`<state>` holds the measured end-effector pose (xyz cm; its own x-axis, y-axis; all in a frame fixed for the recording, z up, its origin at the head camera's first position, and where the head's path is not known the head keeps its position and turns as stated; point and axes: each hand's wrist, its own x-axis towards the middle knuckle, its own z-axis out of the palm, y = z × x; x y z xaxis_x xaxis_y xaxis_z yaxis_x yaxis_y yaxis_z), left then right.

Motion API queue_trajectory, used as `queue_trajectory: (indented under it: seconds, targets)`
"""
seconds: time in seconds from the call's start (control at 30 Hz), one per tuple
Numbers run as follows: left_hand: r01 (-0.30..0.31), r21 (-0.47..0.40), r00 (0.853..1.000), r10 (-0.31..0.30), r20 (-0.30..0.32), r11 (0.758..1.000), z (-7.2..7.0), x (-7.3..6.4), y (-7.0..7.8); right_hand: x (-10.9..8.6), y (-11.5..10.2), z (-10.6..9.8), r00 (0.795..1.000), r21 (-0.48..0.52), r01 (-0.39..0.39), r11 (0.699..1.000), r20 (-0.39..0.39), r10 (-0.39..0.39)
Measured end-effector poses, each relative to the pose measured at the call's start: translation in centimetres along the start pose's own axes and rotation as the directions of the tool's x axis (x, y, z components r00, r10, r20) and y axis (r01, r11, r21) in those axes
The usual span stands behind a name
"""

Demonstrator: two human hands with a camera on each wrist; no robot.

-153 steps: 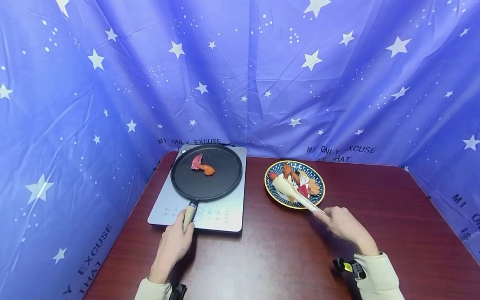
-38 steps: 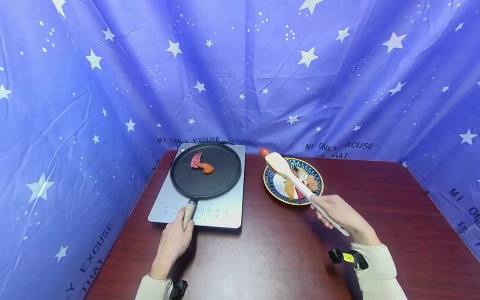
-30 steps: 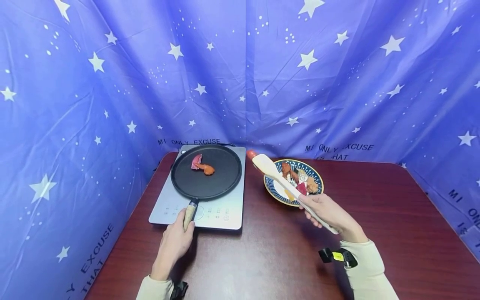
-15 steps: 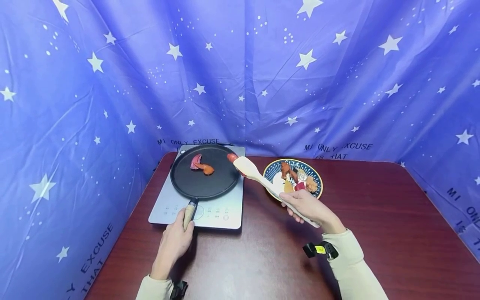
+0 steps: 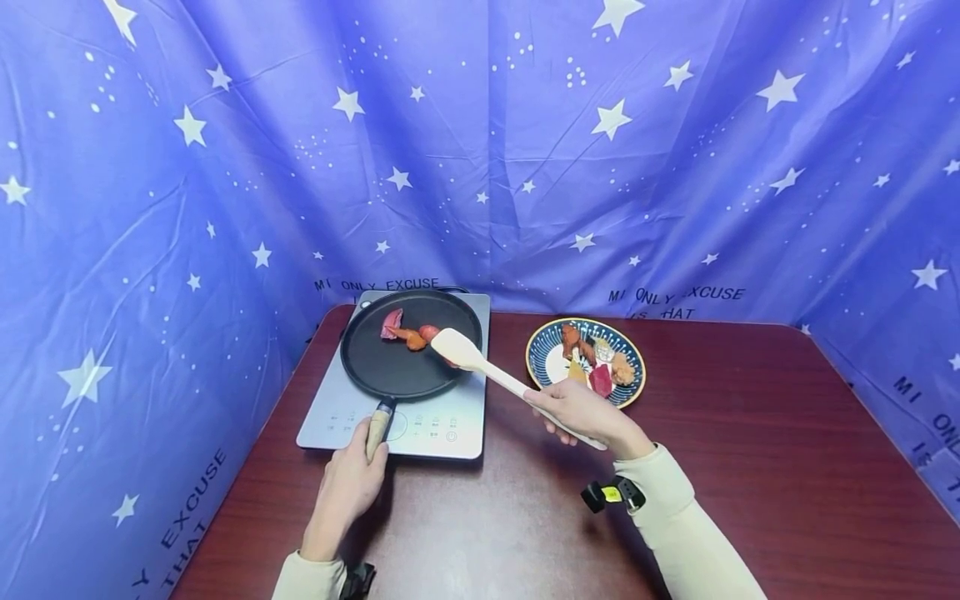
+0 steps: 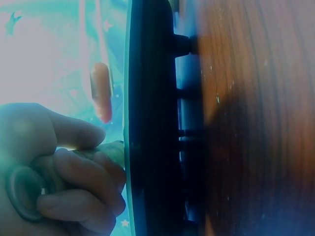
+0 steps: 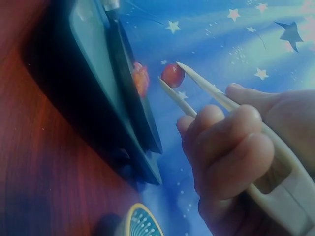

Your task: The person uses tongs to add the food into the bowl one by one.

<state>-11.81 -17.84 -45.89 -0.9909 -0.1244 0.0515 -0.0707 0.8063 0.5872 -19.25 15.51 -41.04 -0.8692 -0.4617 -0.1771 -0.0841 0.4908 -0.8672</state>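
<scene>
In the head view my left hand [image 5: 352,479] grips the wooden handle [image 5: 378,432] of a flat black frying pan [image 5: 397,375]. My right hand [image 5: 573,408] holds cream-coloured tongs [image 5: 504,380] by their arms. Between the tong tips is a red sausage [image 7: 173,75], elongated in the left wrist view and round end-on in the right. It hangs over the pan's right part, apart from the surface in the right wrist view. A pink-and-white piece [image 5: 392,323] and an orange-brown piece [image 5: 415,340] of food lie in the pan.
Beneath the pan stands a silver induction cooktop [image 5: 465,437] on a dark red wooden table [image 5: 487,525]. To its right, a blue-patterned plate [image 5: 640,375] with a yellow rim bears several food pieces. A blue star-printed curtain [image 5: 525,242] hangs behind.
From the plate my right hand has lifted the sausage in the tongs and carried it left, over the pan. My left hand has stayed on the handle.
</scene>
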Motion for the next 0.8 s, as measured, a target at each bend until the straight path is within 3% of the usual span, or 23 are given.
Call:
queue_trajectory:
  seconds: [0.2, 0.5, 0.8]
  targets:
    - [0.004, -0.004, 1.000, -0.004, 0.002, 1.000, 0.0, -0.1, -0.1, 0.8, -0.7, 0.9, 1.000, -0.069, -0.029, 0.997, -0.012, 0.028]
    - [-0.005, 0.003, 1.000, 0.005, -0.008, 1.000, 0.0, 0.1, -0.1, 2.0, -1.7, 1.8, 1.000, -0.146, -0.003, 0.989, -0.027, 0.000]
    - [-0.003, -0.007, 1.000, 0.003, -0.012, 1.000, -0.1, 0.1, -0.1, 3.4, -3.0, 3.0, 0.998, -0.315, 0.001, 0.949, -0.055, -0.019]
